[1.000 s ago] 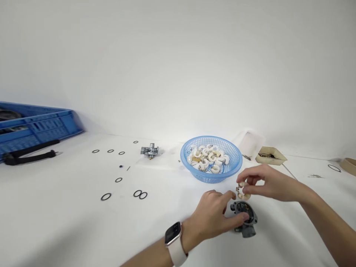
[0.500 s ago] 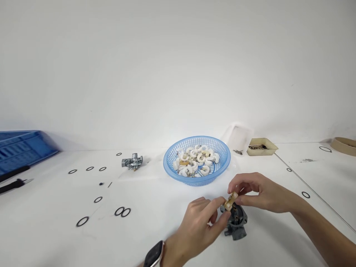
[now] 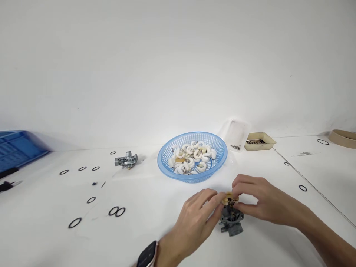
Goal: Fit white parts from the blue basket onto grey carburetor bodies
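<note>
- White wall (image 3: pixel 167 66) rises behind a white table (image 3: pixel 155 207), where my two hands meet right of centre.
- My left hand (image 3: pixel 196 222) comes from the bottom edge, thumb and forefinger drawn narrow on the left side of a yellowed curved piece (image 3: pixel 228 194).
- My right hand (image 3: pixel 267 202) reaches in from the right, fingertips pinched on the piece's other side.
- The piece is at the far edge of an open, dark grey metal body (image 3: pixel 232 222); I cannot tell whether the two touch.
- The metal body lies on the table, cavity facing up, with a wide round mouth toward me. Neither hand seems to grip it, so a sideways push could slide it; straight, gentle pressure looks safer.
- An even, light pinch on both sides should stop the piece twisting, as it looks like thin plastic that forcing might harm.
- My fingers hide much of the piece; spreading them outward would show me the small brassy parts inside the cavity.
- Beyond my hands stands a blue basket (image 3: pixel 191 179) of white curved pieces (image 3: pixel 197 154), near enough that my knuckles should mind its rim.
</note>
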A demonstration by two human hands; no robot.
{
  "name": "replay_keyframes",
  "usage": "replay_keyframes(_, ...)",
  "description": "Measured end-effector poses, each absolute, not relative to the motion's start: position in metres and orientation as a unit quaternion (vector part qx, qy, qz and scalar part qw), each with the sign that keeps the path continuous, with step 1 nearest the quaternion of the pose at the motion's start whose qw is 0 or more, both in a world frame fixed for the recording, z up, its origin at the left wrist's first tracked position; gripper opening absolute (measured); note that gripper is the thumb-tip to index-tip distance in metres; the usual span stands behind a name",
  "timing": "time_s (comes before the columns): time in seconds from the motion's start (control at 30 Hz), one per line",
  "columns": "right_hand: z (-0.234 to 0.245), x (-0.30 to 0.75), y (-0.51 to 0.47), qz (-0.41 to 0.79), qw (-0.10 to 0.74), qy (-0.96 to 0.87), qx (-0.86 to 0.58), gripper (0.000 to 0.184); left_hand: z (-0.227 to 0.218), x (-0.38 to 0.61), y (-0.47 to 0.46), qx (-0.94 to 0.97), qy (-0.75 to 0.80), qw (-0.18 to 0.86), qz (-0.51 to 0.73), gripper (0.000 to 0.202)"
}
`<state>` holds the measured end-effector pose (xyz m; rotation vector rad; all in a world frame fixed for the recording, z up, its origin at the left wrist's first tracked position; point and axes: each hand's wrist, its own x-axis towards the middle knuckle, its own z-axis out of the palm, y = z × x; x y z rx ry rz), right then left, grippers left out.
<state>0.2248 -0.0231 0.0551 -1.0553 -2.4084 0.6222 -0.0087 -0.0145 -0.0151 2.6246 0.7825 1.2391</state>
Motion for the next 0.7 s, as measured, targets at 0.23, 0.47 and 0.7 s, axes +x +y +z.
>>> replay_keyframes(0.23, 0.046, 0.225, -0.043, 0.116, 0.154, -0.907, -0.374, 0.017, -0.013, -0.008, -0.016, 0.878, 0.24, 0.078, 0.406, 0.032)
replay_keyframes(0.47, 0.046, 0.234, -0.049, 0.134, 0.162, -0.898, -0.386, 0.024, -0.007, -0.012, -0.017, 0.866, 0.282, 0.259, 0.321, 0.072)
replay_keyframes(0.7, 0.057, 0.276, 0.003, 0.083, 0.142, -0.865, -0.475, 0.021, -0.007, -0.006, -0.016, 0.863, 0.3, 0.265, 0.308, 0.064)
